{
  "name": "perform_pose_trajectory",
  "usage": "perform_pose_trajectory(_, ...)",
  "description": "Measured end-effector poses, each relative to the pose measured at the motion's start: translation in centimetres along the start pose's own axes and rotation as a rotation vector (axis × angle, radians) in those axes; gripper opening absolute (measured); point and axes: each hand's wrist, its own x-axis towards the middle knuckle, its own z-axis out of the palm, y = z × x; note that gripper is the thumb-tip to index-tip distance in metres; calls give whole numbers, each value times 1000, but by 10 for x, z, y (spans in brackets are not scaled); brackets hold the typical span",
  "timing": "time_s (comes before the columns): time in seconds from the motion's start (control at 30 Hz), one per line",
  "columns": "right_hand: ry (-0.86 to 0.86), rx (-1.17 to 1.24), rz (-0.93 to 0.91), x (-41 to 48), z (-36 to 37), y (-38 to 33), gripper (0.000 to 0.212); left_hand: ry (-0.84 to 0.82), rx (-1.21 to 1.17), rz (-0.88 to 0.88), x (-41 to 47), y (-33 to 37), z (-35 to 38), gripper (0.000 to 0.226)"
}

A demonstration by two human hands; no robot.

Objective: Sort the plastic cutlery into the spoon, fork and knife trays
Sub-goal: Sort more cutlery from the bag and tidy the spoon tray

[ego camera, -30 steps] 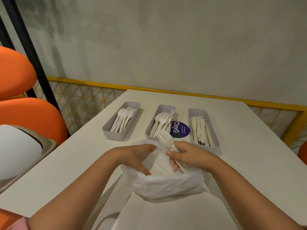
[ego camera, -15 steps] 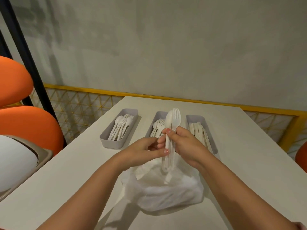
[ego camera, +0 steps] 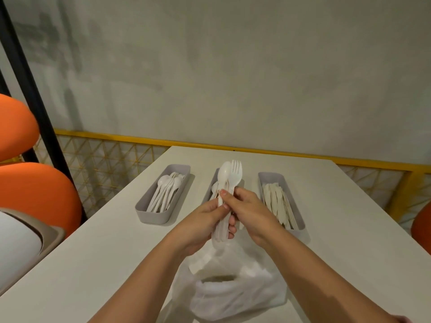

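Head view, looking down across a white table [ego camera: 338, 206] set against a plain grey wall [ego camera: 233, 66], with a yellow rail and mesh panel [ego camera: 105, 159] running along the table's far edge. On the left are two rounded orange seat backs [ego camera: 35, 194], a slanting black post [ego camera: 28, 78] and, nearest the camera, a white rounded object sitting in a beige holder [ego camera: 53, 234]. Three grey oblong trays stand side by side across the table. The left tray [ego camera: 152, 215] holds white plastic spoons [ego camera: 165, 192]. The right tray [ego camera: 270, 177] holds white plastic knives [ego camera: 277, 203]. The middle tray [ego camera: 208, 191] is mostly hidden behind the hands, so only its left wall and a few utensil heads show. A crumpled white plastic bag [ego camera: 233, 290] lies on the near part of the table, mouth open, directly under the hands. Both forearms reach in from the bottom edge and meet above the bag. The left hand [ego camera: 205, 224] has its fingers curled round the lower handles of a small upright bundle of white cutlery. The right hand [ego camera: 249, 210] pinches the same bundle higher up between thumb and fingertips. A spoon head [ego camera: 224, 171] and a fork head [ego camera: 235, 170] rise side by side above the fingers, in front of the middle tray. How many pieces are in the bundle cannot be told.
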Motion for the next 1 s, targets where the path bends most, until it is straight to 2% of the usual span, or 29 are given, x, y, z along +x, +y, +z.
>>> perform_pose_trajectory(0.13,145,-33,-70,9,1,7,20,77,29,10,2,-1,-8,22)
perform_pose_trajectory(0.4,202,-77,-61,29,5,7,10,191,-68,-37,5,4,-15,30)
perform_pose_trajectory(0.57,131,-118,-60,37,13,5,17,265,-22,-15,14,6,-20,27)
perform_pose_trajectory(0.8,212,-157,-56,48,33,12,22,424,4,-13,25,2,-19,25)
perform_pose_trajectory(1.0,223,-301,0,59,39,16,25,422,118,3,25,-5,-23,23)
